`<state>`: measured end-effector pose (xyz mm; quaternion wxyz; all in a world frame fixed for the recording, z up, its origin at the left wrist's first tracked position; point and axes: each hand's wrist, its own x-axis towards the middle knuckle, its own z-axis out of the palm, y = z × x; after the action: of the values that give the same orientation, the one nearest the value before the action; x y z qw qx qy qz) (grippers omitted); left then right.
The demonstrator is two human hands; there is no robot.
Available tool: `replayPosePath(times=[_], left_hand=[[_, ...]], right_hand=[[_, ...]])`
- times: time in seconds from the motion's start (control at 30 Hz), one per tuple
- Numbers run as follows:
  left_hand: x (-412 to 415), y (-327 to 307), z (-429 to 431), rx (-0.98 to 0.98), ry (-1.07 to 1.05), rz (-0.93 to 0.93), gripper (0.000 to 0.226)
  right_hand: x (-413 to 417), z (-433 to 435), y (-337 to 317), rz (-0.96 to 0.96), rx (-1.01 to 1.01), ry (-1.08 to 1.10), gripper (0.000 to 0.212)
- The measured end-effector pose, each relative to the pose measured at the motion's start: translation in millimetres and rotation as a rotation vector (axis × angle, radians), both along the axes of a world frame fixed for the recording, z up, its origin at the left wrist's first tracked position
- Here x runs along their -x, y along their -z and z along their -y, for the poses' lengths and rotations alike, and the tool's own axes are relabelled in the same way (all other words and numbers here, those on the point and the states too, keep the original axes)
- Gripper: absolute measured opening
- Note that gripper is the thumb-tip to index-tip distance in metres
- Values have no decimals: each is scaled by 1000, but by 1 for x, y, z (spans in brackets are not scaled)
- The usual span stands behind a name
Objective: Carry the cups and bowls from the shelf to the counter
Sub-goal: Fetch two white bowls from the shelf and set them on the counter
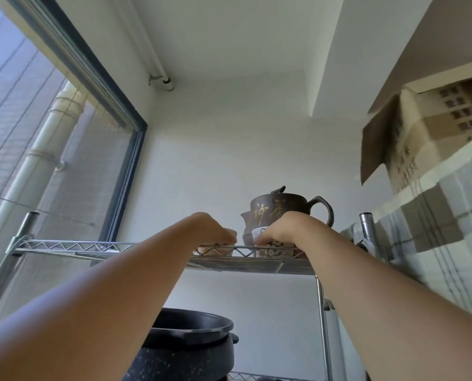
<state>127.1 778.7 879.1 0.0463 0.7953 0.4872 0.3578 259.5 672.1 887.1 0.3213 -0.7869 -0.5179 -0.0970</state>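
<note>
Wire shelf [92, 247]: both hands [215, 232] [281, 232] raised, curled over cups [273, 250]

daylight from window [37, 133] | soft shadows | slight blur | wide-angle edge distortion

Two small cups [216, 250] [274, 250], one brown teapot [287, 210], one dark pot [185, 345], one cardboard box [421, 127], two hands [215, 232] [281, 229].
</note>
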Motion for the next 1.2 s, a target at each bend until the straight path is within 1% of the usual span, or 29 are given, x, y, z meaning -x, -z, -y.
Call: replayPosePath(times=[0.07, 0.13, 0.2, 0.23, 0.3, 0.37, 0.43, 0.47, 0.57, 0.67, 0.73, 0.77, 0.83, 0.87, 0.97, 1.03, 1.13, 1.17, 1.2], left_hand=[[3, 2, 3, 17, 42, 36, 41], [7, 1, 3, 37, 116, 155, 40], [12, -2, 0, 42, 195, 325, 41], [16, -3, -1, 61, 263, 420, 41], [22, -7, -4, 129, 461, 609, 46], [28, -8, -3, 150, 617, 728, 49], [32, -5, 5, 120, 742, 806, 36], [35, -3, 10, 115, 811, 832, 32], [51, 18, 28, 88, 1016, 834, 30], [68, 53, 39, 87, 1182, 807, 16], [78, 81, 43, 134, 1232, 816, 15], [83, 96, 44, 169, 1244, 831, 19], [91, 129, 47, 230, 1265, 873, 36], [95, 145, 49, 256, 1270, 889, 41], [105, 191, 55, 340, 1263, 887, 46], [110, 222, 59, 406, 1271, 848, 58], [113, 270, 67, 480, 1253, 846, 53], [113, 285, 71, 509, 1238, 847, 58], [113, 301, 74, 534, 1229, 843, 69]], right_hand=[[0, 1, 1, -92, -52, -45, 30], [-2, 3, 2, -204, -177, -97, 22], [-7, 5, 1, -350, -345, -182, 45], [-9, 6, 1, -404, -415, -232, 53], [-11, 9, 1, -459, -520, -305, 58], [-12, 13, 2, -479, -601, -358, 52], [-11, 19, 7, -512, -659, -437, 41], [-9, 23, 12, -535, -681, -476, 38], [3, 38, 32, -574, -744, -577, 30], [18, 57, 61, -579, -764, -688, 11], [27, 70, 85, -541, -743, -751, 11], [31, 76, 99, -533, -739, -768, 13], [39, 89, 126, -534, -747, -783, 27], [42, 95, 140, -537, -746, -786, 32], [49, 111, 185, -549, -697, -757, 47], [54, 120, 216, -586, -676, -716, 59], [60, 133, 264, -671, -677, -602, 80], [61, 138, 280, -694, -679, -562, 83], [63, 143, 295, -704, -675, -523, 82]])
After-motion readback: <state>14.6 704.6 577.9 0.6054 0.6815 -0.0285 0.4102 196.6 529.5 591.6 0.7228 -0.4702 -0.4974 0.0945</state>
